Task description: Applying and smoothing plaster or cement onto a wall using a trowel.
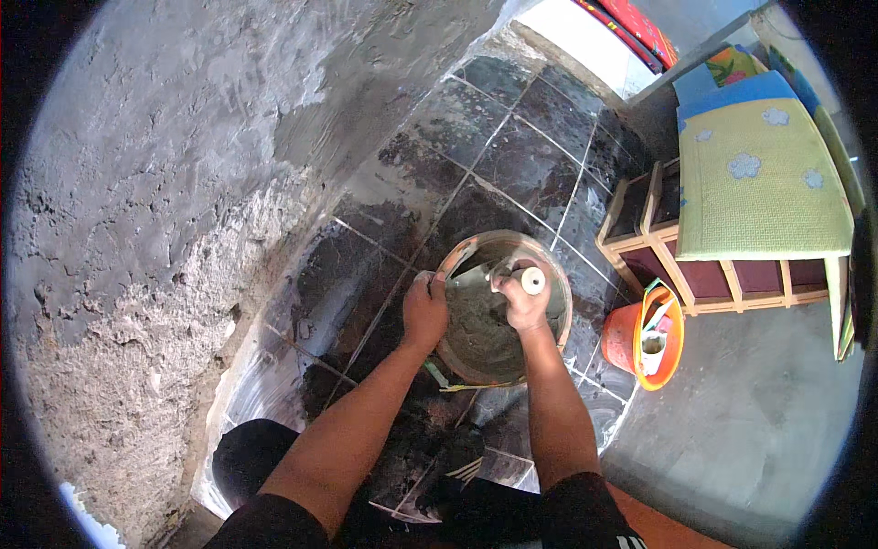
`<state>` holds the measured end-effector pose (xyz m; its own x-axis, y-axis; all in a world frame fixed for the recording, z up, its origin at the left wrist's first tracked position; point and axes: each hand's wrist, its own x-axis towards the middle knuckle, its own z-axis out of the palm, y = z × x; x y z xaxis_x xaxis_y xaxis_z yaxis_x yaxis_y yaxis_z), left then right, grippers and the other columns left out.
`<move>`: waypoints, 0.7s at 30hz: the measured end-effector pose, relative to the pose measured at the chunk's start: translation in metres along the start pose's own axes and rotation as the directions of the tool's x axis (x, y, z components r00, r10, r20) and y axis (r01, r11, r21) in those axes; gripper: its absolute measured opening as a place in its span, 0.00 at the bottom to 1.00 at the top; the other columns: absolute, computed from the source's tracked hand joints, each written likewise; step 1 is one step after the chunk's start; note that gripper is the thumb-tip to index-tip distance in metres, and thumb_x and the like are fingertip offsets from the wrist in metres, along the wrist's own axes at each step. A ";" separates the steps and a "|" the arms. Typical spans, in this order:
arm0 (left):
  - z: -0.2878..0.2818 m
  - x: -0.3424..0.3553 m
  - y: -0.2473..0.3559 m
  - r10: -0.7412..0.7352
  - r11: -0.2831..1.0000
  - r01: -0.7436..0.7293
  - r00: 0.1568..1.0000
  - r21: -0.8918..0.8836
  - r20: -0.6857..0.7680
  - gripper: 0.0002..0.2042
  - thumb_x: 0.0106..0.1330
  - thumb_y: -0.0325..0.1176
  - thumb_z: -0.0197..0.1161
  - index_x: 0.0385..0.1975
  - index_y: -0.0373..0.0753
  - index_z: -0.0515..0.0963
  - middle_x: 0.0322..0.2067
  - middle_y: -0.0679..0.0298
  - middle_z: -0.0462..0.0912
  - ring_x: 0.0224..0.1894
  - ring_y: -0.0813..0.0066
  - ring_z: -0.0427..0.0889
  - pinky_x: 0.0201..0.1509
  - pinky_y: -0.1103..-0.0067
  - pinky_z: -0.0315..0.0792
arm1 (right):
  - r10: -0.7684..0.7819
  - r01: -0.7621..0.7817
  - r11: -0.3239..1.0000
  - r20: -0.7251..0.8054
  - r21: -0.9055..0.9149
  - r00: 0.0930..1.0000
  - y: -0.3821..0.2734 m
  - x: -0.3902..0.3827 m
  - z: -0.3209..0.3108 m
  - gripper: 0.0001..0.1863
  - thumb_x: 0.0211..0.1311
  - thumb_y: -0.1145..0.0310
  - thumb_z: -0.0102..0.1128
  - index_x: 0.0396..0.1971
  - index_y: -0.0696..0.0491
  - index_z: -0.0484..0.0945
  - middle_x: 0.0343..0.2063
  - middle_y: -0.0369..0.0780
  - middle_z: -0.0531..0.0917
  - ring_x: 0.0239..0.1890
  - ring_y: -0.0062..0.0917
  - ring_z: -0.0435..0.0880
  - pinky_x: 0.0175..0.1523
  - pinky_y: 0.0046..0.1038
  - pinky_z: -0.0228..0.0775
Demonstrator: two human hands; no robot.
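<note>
A round basin (566, 316) with a worn, orange-tinged rim stands on the tiled floor in front of me. Wet grey mortar (480, 334) lies inside it. My left hand (425, 311) is closed on the left side of the rim. Over the basin's right half, my right hand (528, 300) grips a trowel by its pale round handle (532, 280). The trowel's light metal blade (472, 278) points left, down at the mortar; how deep its edge sits I cannot tell.
A rough wall (183, 229), partly plastered, rises on the left. Right of the basin stands an orange bucket (624, 339) with tools inside. Beyond it is a wooden rack (704, 284) draped with a yellow-green mat (759, 201). Dark tiles (540, 183) smeared with mortar cover the floor.
</note>
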<state>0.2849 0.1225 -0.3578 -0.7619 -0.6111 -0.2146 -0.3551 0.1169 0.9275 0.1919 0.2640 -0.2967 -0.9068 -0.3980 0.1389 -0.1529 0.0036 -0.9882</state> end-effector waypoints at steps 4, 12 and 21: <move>-0.006 0.000 -0.005 -0.018 1.000 0.018 1.000 0.005 -0.018 0.19 0.74 0.44 0.48 0.38 0.31 0.75 0.33 0.44 0.79 0.40 0.41 0.79 0.43 0.57 0.69 | -0.228 0.251 0.961 0.181 -0.115 0.957 0.008 -0.023 -0.004 0.16 0.46 0.77 0.65 0.37 0.58 0.73 0.31 0.37 0.79 0.34 0.22 0.79 0.42 0.28 0.73; -0.003 -0.008 0.001 -0.055 0.998 0.055 0.998 -0.006 -0.026 0.20 0.73 0.45 0.50 0.39 0.29 0.75 0.35 0.43 0.80 0.41 0.41 0.79 0.46 0.60 0.70 | -0.132 0.189 0.975 0.373 -0.120 0.918 -0.001 -0.057 -0.037 0.13 0.45 0.79 0.60 0.34 0.58 0.72 0.29 0.41 0.79 0.30 0.27 0.79 0.38 0.30 0.74; 0.005 -0.011 0.002 -0.038 0.998 0.036 0.999 -0.052 -0.037 0.18 0.73 0.44 0.51 0.37 0.32 0.75 0.34 0.44 0.79 0.38 0.41 0.79 0.42 0.56 0.69 | -0.030 0.027 0.999 0.078 0.040 0.996 -0.008 -0.083 -0.066 0.15 0.47 0.75 0.61 0.37 0.59 0.71 0.30 0.43 0.80 0.31 0.29 0.81 0.38 0.33 0.77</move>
<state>0.2899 0.1334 -0.3549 -0.7274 -0.6435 -0.2386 -0.3537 0.0536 0.9338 0.2429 0.3573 -0.2965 -0.8683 -0.4685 0.1633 -0.1619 -0.0435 -0.9858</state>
